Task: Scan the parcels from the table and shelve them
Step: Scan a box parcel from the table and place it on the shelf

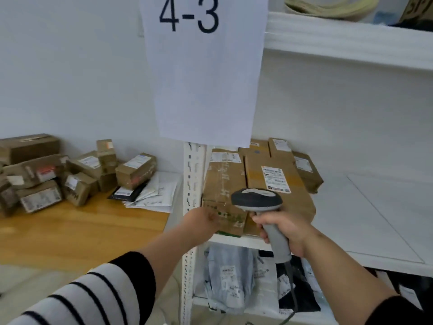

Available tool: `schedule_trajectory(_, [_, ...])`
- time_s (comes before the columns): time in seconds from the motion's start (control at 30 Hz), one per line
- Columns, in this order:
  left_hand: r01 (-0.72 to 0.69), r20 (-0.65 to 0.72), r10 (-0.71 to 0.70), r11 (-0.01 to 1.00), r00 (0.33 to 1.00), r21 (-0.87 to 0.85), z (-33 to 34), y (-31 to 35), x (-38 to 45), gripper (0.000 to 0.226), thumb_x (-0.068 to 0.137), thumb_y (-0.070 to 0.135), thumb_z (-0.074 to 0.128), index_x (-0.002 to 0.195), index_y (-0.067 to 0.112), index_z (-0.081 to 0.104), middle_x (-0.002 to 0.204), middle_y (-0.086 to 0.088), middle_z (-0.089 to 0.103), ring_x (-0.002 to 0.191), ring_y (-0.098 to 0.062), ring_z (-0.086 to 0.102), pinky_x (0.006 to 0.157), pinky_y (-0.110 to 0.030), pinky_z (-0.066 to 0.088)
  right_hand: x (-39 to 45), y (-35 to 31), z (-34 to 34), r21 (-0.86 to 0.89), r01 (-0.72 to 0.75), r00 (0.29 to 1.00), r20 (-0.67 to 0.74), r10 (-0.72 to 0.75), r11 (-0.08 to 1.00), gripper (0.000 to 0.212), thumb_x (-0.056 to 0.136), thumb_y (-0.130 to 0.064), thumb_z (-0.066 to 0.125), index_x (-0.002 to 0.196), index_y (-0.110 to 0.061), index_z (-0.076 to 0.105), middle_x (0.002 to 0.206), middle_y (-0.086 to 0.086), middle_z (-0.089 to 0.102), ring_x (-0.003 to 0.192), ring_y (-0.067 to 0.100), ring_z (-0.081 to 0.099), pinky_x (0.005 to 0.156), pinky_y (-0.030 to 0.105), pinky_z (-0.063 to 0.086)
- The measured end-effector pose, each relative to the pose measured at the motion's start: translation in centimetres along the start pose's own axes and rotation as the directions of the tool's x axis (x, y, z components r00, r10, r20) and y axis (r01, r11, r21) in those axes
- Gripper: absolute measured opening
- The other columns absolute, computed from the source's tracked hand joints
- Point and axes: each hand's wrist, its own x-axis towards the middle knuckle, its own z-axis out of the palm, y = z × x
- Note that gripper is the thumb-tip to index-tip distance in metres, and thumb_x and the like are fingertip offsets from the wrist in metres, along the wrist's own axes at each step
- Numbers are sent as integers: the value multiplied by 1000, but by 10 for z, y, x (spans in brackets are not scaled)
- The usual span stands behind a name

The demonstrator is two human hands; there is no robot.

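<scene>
**Parcels partly shelved, a heap left on the table**

Parcel work looks roughly midway, judging from how things lie. The long cardboard box (223, 191) sits at the front left corner of the shelf (384, 231), directly ahead of the left hand (203, 220), which touches or grips its near end; the fingers are hidden behind the hand, so I cannot tell whether they hold the box or merely push it. Just right of that hand, the right hand (284, 232) is clenched round the grey handle of the barcode scanner (257, 200), whose head points toward the shelved boxes.

Beyond the right hand lies a second large box (278, 184) with a white label, side by side with the first, and smaller boxes (304, 170) stand behind them. To the right of both hands the shelf board is bare white.

Well to the left of the left hand, on the wooden table (70, 231), a pile of small cartons (70, 174) and a few flat mailers (150, 193) remain, presumably unscanned. Above the hands hangs a paper sign reading 4-3 (203, 66). Below them, soft bagged parcels (229, 275) fill the lower shelf.
</scene>
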Motion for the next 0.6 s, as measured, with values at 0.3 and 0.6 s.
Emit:
schedule_trajectory(0.3, [330,-119,-364,914,924,-236,-45,-101,-62,20,93,36,59,109,26,65,98,7,64,90,-11,59,70,-25,45,14,-8,118,-67,12,951,309,9,998,12,86,-7,73,97,-3,70,70,9,62,58,20,59,57,31,50])
schedule_trajectory(0.6, [428,-163,-497,842,852,-328,-140,-226,-78,24,94,35,60,112,21,65,100,3,63,90,-13,57,74,-27,43,80,-25,268,-195,6,933,353,64,981,19,85,-21,76,96,-7,69,71,7,62,62,20,61,62,33,51])
